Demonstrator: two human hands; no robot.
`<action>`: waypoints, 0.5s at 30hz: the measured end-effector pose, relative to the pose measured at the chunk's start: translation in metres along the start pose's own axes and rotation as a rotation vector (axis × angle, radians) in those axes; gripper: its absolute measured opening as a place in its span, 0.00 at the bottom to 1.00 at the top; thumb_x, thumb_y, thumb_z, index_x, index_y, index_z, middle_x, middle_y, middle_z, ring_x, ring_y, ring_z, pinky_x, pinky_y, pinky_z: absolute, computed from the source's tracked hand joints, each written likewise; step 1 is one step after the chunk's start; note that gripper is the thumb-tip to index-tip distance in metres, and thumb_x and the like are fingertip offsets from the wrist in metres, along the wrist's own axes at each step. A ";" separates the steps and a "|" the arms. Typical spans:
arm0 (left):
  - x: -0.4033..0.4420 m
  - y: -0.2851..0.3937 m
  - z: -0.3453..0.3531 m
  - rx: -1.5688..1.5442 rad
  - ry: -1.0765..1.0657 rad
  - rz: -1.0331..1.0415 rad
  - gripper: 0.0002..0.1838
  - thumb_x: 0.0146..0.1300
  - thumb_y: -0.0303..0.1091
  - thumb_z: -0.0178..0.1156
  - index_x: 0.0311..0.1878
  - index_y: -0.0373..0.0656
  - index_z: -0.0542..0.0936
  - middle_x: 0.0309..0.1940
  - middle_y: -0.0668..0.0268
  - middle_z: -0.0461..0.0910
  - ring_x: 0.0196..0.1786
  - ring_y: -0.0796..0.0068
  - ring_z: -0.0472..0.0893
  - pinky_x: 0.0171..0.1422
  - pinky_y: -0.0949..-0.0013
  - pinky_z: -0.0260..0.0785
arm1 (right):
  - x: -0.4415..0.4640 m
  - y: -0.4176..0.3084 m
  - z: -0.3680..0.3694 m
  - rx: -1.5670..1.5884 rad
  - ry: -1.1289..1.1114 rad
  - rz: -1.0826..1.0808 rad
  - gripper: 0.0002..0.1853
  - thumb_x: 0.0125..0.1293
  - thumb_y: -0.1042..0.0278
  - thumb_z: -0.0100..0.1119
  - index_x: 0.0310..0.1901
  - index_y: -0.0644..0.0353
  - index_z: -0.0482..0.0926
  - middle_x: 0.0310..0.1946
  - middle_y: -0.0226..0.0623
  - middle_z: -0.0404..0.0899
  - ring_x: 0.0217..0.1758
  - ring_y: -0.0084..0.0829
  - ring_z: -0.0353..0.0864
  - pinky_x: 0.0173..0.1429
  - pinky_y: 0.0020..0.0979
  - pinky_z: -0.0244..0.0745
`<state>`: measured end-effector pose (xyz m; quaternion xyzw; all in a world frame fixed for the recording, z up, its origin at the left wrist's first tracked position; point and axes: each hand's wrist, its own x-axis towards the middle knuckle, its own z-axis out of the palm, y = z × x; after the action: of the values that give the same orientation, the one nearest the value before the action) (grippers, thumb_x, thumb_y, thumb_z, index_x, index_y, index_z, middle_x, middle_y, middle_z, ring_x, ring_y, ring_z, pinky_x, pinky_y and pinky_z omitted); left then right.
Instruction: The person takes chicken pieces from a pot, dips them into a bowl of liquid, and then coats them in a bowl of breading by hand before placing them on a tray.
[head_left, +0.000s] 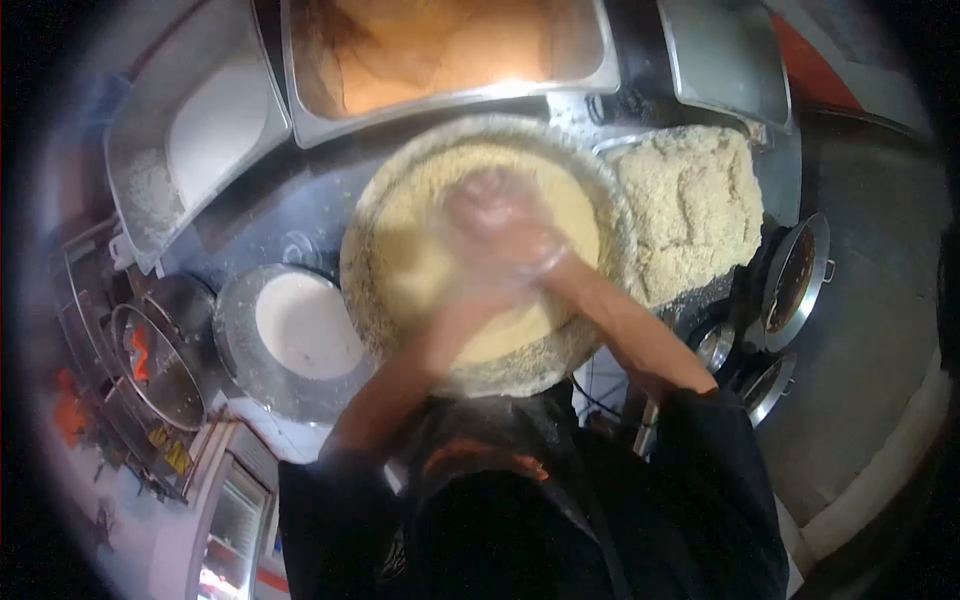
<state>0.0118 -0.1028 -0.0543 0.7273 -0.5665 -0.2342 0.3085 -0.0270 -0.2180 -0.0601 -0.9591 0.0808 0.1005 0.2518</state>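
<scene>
Fingers [487, 192] blur together over yellow powder [572, 215] at upper centre, clenched or released I cannot tell; rapid motion could fling powder outside the bowl [352, 255].

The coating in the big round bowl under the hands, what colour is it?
The coating is pale yellow; the head view shows it.

2 hands [500, 220]; 3 rectangular tubs [455, 103]; 1 yellow-filled basin [490, 123]; 1 white-filled bowl [241, 345]
</scene>
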 end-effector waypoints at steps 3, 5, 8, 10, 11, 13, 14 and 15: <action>-0.005 -0.010 0.017 -0.107 -0.078 -0.026 0.24 0.68 0.31 0.56 0.65 0.38 0.68 0.53 0.58 0.76 0.56 0.62 0.76 0.65 0.60 0.69 | -0.001 -0.007 -0.006 -0.142 0.157 -0.098 0.21 0.68 0.53 0.50 0.59 0.49 0.75 0.61 0.44 0.72 0.68 0.45 0.66 0.72 0.56 0.55; -0.016 -0.017 0.023 -0.134 -0.111 -0.048 0.24 0.67 0.30 0.56 0.65 0.39 0.68 0.52 0.58 0.76 0.56 0.62 0.76 0.64 0.61 0.69 | -0.001 -0.006 0.003 -0.118 0.168 -0.067 0.23 0.70 0.50 0.47 0.62 0.48 0.72 0.62 0.44 0.71 0.70 0.47 0.63 0.75 0.57 0.47; -0.035 -0.022 0.018 -0.116 -0.088 -0.069 0.23 0.67 0.30 0.56 0.65 0.39 0.68 0.52 0.58 0.76 0.56 0.62 0.76 0.64 0.61 0.69 | -0.004 -0.014 0.010 -0.127 0.084 -0.067 0.24 0.72 0.48 0.44 0.65 0.46 0.69 0.64 0.44 0.70 0.73 0.46 0.60 0.77 0.55 0.41; -0.043 -0.022 0.009 -0.099 -0.053 -0.063 0.23 0.66 0.29 0.56 0.65 0.39 0.68 0.52 0.58 0.76 0.55 0.62 0.76 0.64 0.62 0.69 | -0.006 -0.028 0.022 0.037 0.184 -0.084 0.27 0.70 0.45 0.45 0.62 0.54 0.71 0.64 0.47 0.68 0.71 0.49 0.62 0.76 0.54 0.47; -0.046 -0.021 0.006 -0.091 -0.046 -0.059 0.23 0.66 0.29 0.56 0.65 0.39 0.68 0.51 0.58 0.76 0.55 0.63 0.76 0.64 0.62 0.69 | -0.003 -0.026 0.023 0.047 0.181 -0.078 0.27 0.70 0.45 0.45 0.62 0.54 0.71 0.64 0.47 0.68 0.71 0.49 0.62 0.76 0.54 0.47; -0.050 -0.022 0.008 -0.100 -0.064 -0.054 0.23 0.66 0.28 0.56 0.65 0.39 0.68 0.51 0.59 0.76 0.55 0.63 0.77 0.64 0.62 0.69 | -0.002 -0.028 0.010 0.027 0.091 -0.020 0.27 0.69 0.45 0.46 0.63 0.52 0.72 0.66 0.44 0.67 0.72 0.47 0.61 0.77 0.51 0.46; -0.052 -0.023 0.010 -0.100 -0.087 -0.056 0.23 0.65 0.28 0.56 0.65 0.39 0.69 0.51 0.59 0.76 0.55 0.63 0.77 0.64 0.63 0.69 | -0.007 -0.031 0.009 0.017 0.105 -0.010 0.27 0.69 0.45 0.46 0.63 0.52 0.72 0.66 0.44 0.67 0.72 0.47 0.61 0.77 0.51 0.46; -0.056 -0.026 0.009 -0.087 -0.096 -0.055 0.23 0.65 0.28 0.56 0.64 0.40 0.69 0.51 0.59 0.76 0.55 0.63 0.77 0.63 0.63 0.69 | -0.006 -0.030 0.011 0.003 0.097 -0.017 0.27 0.69 0.46 0.47 0.63 0.52 0.73 0.66 0.43 0.68 0.72 0.46 0.62 0.77 0.51 0.46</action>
<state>0.0093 -0.0460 -0.0801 0.7166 -0.5497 -0.3014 0.3057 -0.0284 -0.1864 -0.0541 -0.9632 0.0848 0.0517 0.2498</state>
